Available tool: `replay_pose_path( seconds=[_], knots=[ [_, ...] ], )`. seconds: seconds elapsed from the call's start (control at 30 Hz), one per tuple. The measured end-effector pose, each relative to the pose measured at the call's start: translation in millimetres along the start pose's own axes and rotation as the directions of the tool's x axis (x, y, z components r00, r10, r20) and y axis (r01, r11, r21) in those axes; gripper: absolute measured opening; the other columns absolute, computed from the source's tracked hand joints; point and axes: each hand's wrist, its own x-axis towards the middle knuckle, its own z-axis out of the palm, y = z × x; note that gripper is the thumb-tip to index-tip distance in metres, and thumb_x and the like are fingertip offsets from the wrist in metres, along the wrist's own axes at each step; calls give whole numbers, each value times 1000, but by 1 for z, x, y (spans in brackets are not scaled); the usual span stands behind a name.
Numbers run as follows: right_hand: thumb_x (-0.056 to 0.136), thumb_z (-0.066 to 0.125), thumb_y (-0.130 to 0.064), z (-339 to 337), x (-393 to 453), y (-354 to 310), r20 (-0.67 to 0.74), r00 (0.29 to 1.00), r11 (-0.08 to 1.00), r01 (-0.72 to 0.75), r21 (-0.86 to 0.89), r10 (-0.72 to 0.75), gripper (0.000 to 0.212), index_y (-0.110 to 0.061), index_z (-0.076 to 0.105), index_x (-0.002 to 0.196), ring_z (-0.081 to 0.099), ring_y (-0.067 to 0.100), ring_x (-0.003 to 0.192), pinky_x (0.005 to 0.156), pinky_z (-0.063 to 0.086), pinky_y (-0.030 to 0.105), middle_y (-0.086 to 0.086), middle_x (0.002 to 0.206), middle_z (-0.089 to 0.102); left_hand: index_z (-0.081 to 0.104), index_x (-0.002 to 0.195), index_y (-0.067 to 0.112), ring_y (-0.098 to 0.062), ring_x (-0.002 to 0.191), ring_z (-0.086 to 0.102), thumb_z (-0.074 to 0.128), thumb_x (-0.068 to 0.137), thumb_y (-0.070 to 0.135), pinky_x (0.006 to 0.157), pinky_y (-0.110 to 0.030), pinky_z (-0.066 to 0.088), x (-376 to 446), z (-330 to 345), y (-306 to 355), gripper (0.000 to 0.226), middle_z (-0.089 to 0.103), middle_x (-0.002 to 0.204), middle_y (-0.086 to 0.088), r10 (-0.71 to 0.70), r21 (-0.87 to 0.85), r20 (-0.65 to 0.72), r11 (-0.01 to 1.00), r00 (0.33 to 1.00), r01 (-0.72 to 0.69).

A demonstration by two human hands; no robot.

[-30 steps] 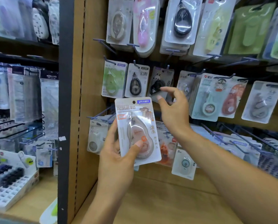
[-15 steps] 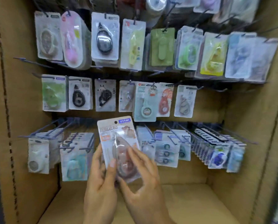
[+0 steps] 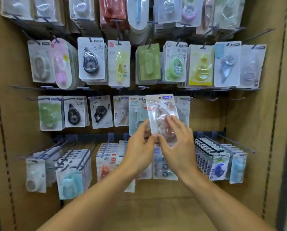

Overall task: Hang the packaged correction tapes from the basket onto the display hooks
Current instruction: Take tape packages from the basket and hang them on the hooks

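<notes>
Correction tape packet (image 3: 162, 114), clear-fronted with a blue label at its top corner, is being held upright in front of the middle row of hanging packets (image 3: 75, 112). Both hands are gripping its lower end: the left hand (image 3: 140, 150) is pinching the bottom-left edge, while the right hand (image 3: 177, 145) is curling fingers (image 3: 172, 121) over the blister front. Bare display hooks (image 3: 206, 98) are jutting out just right of it, against the cardboard backing (image 3: 239, 114).

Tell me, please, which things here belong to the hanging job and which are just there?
In the job: held correction tape pack; left hand; right hand; bare hook.
Just there: green pack; black dispenser pack; cardboard wall.
</notes>
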Motion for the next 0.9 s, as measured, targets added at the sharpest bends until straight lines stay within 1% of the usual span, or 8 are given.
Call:
replay_pose_path(
  seconds=[0.1, 0.2, 0.3, 0.4, 0.57, 0.7, 0.83, 0.9],
  knots=[
    [91, 71, -33, 12, 10, -6, 58, 994, 996, 88, -7, -88, 64, -30, 45, 150, 33, 5, 138, 107, 16, 0, -16, 146, 45, 49, 131, 39, 7, 93, 67, 57, 106, 13, 78, -10, 53, 2, -13, -4, 37, 71, 106, 10, -5, 5, -100, 1000, 995, 5],
    [91, 72, -32, 39, 15, -17, 122, 977, 982, 183, -45, -176, 65, -25, 47, 150, 34, 12, 139, 113, 17, 8, -10, 148, 46, 49, 144, 28, 10, 91, 65, 59, 105, 14, 73, -6, 50, -1, -36, -18, 42, 70, 107, 9, -13, 55, -199, 998, 980, 24],
    [91, 70, -31, 69, 19, -32, 159, 968, 976, 207, -73, -193, 63, -23, 47, 150, 34, 17, 140, 117, 30, 27, -4, 150, 46, 46, 150, 31, 7, 89, 67, 58, 106, 19, 71, -8, 51, 6, -64, -30, 47, 72, 109, 10, -43, 101, -214, 993, 976, 66],
    [93, 66, -29, 89, 23, -48, 180, 975, 983, 149, -109, -128, 62, -25, 43, 151, 30, 20, 141, 118, 34, 38, -3, 152, 44, 42, 152, 38, 5, 90, 68, 57, 106, 21, 69, -9, 50, 15, -83, -37, 51, 73, 112, 13, -74, 151, -160, 984, 984, 99],
    [94, 62, -35, 105, 20, -58, 176, 982, 983, 89, -161, -60, 65, -29, 38, 154, 31, 21, 136, 109, 42, 36, -8, 151, 41, 42, 146, 48, 6, 80, 68, 53, 108, 21, 66, -14, 48, 21, -100, -44, 48, 72, 116, 17, -32, 220, -120, 974, 992, 58],
    [94, 62, -39, 110, 20, -61, 129, 989, 974, 104, -203, -79, 64, -31, 39, 153, 32, 20, 132, 107, 42, 33, -9, 149, 41, 41, 138, 55, 7, 91, 67, 50, 109, 22, 81, -21, 51, 23, -107, -48, 45, 70, 121, 18, 37, 256, -96, 967, 995, -11],
    [94, 61, -41, 118, 20, -65, 89, 993, 970, 90, -225, -72, 62, -30, 40, 151, 32, 20, 132, 106, 43, 33, -9, 149, 40, 34, 124, 64, 13, 76, 63, 49, 110, 20, 66, -10, 44, 24, -113, -48, 48, 67, 107, 24, 55, 261, -105, 965, 993, -26],
    [94, 61, -42, 121, 19, -66, 82, 995, 975, 77, -209, -61, 62, -31, 41, 151, 32, 20, 133, 106, 43, 33, -9, 150, 40, 29, 123, 65, 13, 73, 63, 49, 110, 21, 64, -11, 44, 24, -116, -50, 50, 64, 101, 26, 68, 278, -115, 960, 991, -33]
  ],
)
